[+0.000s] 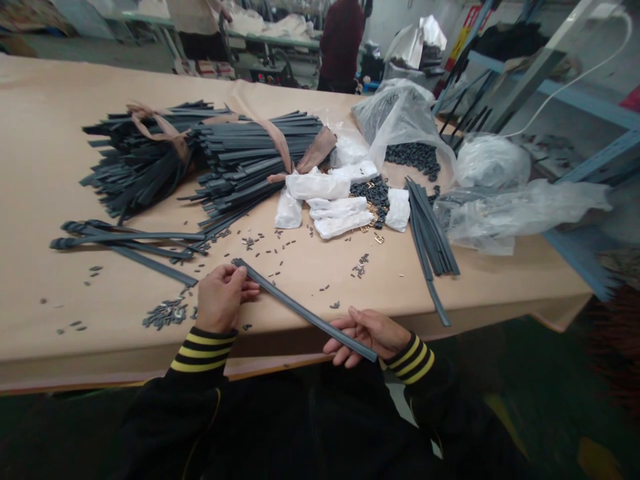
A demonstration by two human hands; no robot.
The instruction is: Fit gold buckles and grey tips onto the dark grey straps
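Left hand (223, 293): pinched narrow, thumb against fingers; in it we find one end of a grey strap (305, 312).

Right hand (373, 333): half open, fingers loosely curled, thumb off the strap; we see the strap lying across the fingers, its other end just past them, near the cuff.

Strap: one, slanting down from left hand to right, over the near edge of the table (30, 280).

Left of the left hand, we count one heap of small grey pieces (165, 313), touching the table; beyond it, loose straps (130, 235), crossed.

Beyond the left hand, two tied bundles (143, 157) (260, 157) of like straps, side by side, with brown ties (277, 143).

Beyond and between both hands: white packets (320, 187), black pieces (377, 200) among them, a few gold clips (379, 239).

Beyond the right hand, to its right: a sheaf of straps (433, 230); past that, clear bags (520, 210), one tall bag (400, 113) spilling black pieces.

Well beyond both hands, we note two people (343, 43) (197, 27).
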